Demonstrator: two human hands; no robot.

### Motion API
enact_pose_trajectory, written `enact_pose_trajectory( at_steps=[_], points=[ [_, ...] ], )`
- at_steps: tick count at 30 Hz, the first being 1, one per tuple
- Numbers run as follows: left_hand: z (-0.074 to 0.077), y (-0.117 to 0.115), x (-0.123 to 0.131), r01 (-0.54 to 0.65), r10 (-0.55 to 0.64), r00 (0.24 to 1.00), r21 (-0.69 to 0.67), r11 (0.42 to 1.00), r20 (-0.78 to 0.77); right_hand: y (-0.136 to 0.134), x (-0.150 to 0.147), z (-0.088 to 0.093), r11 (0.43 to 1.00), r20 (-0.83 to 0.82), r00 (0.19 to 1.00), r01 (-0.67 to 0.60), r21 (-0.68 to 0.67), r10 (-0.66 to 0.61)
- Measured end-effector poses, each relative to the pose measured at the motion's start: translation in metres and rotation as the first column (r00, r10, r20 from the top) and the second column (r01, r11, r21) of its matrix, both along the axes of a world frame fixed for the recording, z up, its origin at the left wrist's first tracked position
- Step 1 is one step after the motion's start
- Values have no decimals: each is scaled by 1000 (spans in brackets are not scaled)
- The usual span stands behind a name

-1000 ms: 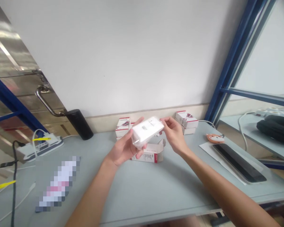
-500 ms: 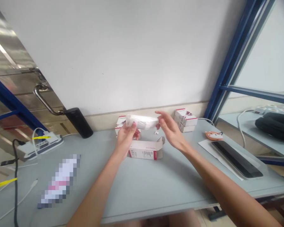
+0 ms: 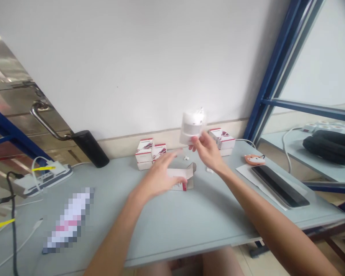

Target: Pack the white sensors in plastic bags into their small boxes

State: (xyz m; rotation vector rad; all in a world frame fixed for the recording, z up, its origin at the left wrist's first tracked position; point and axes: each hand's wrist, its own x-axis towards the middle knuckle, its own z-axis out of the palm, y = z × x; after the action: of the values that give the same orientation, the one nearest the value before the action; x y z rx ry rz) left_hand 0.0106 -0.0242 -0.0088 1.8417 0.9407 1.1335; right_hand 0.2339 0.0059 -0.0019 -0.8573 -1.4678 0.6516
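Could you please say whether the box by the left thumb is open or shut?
Open at its right end: the box has a flap sticking out there; its left end is hidden.

Two bare hands are being shown here, left hand (image 3: 158, 178) and right hand (image 3: 208, 151) alike, and the left one's fingertips are smeared by blur! Slim wrists are seen behind them, widened smoothly into the left forearm (image 3: 115, 234) and the right forearm (image 3: 255, 207), both uncovered right down to where they are cut by the picture's lower edge. Down low, two rounded, bare legs (image 3: 222, 262) are glimpsed, softly blurred, with only their upper surfaces caught in view.
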Motion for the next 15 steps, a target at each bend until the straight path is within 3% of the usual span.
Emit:
enact_pose_trajectory(
  at_steps=[2, 4, 8, 10, 12, 15],
  points=[
    [-8, 1, -2, 67, -68, 984, -12, 998, -162, 6, 10, 4, 1000, -80, 997, 0, -18, -1],
    [-14, 2, 1, 66, -67, 976, -14, 998, -206, 10, 18, 5, 999, -127, 992, 14, -36, -18],
    [-14, 4, 11, -187, 188, 982, 38, 982, -26, 9, 20, 5, 1000, -216, 976, -3, 1, 3],
    [-12, 3, 15, -263, 259, 963, 49, 964, 75, 3, 14, 5, 999, -219, 975, -25, 41, 33],
    [-11, 1, 18, -248, 237, 959, 50, 968, 158, -4, 6, 5, 998, -143, 989, -36, 59, 44],
    [-14, 0, 22, -157, 141, 957, 47, 986, 252, -13, -3, 4, 996, 118, 993, -35, 84, 25]
  ],
)
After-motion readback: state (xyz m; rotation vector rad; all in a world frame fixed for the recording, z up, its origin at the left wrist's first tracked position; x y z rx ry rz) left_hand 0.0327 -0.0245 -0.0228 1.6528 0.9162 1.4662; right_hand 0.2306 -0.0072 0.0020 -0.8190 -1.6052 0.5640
